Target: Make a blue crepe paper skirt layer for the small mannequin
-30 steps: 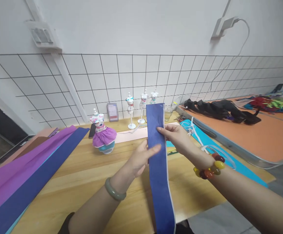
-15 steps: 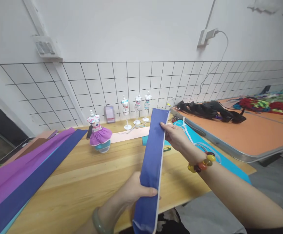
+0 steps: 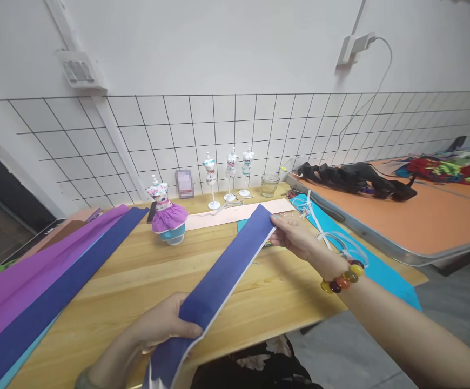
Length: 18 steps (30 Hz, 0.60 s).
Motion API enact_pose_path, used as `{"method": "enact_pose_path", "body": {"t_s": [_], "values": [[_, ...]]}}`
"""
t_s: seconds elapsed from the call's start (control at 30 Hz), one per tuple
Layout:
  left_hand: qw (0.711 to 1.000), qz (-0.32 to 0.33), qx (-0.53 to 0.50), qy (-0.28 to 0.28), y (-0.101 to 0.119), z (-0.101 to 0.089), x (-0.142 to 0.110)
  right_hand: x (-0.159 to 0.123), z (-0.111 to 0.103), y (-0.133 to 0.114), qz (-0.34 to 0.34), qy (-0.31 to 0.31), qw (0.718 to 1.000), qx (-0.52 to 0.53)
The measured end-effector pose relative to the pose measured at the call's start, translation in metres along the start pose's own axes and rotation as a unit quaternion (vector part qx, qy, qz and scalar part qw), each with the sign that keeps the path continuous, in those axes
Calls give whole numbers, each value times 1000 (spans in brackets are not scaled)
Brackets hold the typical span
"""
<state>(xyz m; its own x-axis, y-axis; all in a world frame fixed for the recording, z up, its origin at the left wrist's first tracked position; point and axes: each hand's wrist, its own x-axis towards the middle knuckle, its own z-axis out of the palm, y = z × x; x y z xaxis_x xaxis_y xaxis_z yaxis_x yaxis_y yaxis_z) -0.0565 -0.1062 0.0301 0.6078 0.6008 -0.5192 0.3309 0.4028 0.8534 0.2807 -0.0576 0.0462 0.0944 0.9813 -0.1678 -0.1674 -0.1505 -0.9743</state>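
A long dark-blue strip with a white edge (image 3: 230,270), of paper or cloth, stretches slantwise between my hands above the wooden table. My right hand (image 3: 294,235) pinches its far end at the right edge, thumb on top. Lower down and to the left, my left hand (image 3: 168,324) grips the strip with the thumb across its face and the fingers underneath. Below the left hand the strip's near end hangs toward the bottom of the view, bent and creased. A small dress form in a purple skirt (image 3: 170,216) stands on the table beyond the left hand.
Several small white dress forms (image 3: 210,173), a pale pink strip (image 3: 219,217) and a glass (image 3: 269,185) are near the wall. Purple and blue sheets (image 3: 56,270) lie at left. A bright blue sheet with white ribbon (image 3: 384,278) and an orange-topped table (image 3: 381,221) are at right.
My left hand has slid down the strip toward me and to the left. The strip has swung from nearly upright to a slant, my right hand still at its far end.
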Motion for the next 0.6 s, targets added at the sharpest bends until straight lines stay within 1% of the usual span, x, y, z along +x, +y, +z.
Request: {"method": "enact_pose_path", "body": {"t_s": [0.07,0.1,0.17,0.23,0.33,0.43,0.6], "values": [[999,30,42,-13,3,-16,-4,-5,-3,14,21,1,999,-32],[997,28,62,-23,6,-25,-6,-9,-5,22,29,2,998,-51],[993,13,113,-22,12,-44,-9,-15,-9,39,37,1,995,-96],[986,12,164,-18,19,-62,-10,-21,-12,54,30,-2,989,-146],[969,-12,247,12,26,-84,-7,-28,-16,72,0,-2,976,-219],[955,-14,296,22,26,-96,-1,-32,-22,80,-21,4,961,-276],[946,14,319,60,13,-104,10,-30,-44,78,-18,13,938,-346]]}}
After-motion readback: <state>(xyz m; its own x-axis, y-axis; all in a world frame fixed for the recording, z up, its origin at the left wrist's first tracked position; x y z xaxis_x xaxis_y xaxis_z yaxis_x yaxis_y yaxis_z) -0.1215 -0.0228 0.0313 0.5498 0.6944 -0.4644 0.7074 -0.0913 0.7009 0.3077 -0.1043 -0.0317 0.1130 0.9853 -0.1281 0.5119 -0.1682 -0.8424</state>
